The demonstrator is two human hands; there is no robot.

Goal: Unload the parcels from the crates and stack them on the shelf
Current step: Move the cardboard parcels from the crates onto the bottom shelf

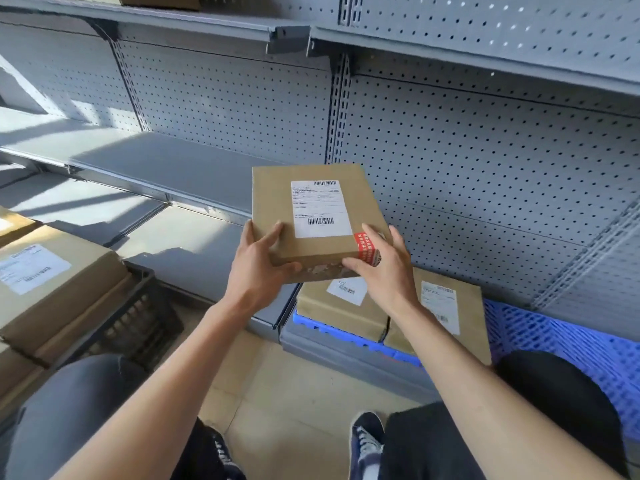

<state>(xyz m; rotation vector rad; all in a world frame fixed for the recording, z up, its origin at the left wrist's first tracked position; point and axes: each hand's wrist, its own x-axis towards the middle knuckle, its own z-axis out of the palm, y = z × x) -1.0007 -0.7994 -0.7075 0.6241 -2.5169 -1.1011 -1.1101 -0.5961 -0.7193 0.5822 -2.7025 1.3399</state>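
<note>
I hold a flat brown cardboard parcel (277, 209) with a white shipping label and a strip of red tape in the air in front of the grey shelf (180, 168). My left hand (258, 268) grips its near left corner. My right hand (382, 268) grips its near right corner by the red tape. Below the held parcel, two more labelled parcels (341, 306) lie side by side on a blue plastic pallet (561, 337) on the lowest shelf level. At the left a black crate (138, 317) holds a large labelled parcel (52, 282).
Grey perforated back panels rise behind the shelves. An upper shelf (194, 20) carries a box at the top left. A lower shelf board (187, 244) lies left of the pallet. My knees and shoes are over the tan floor at the bottom.
</note>
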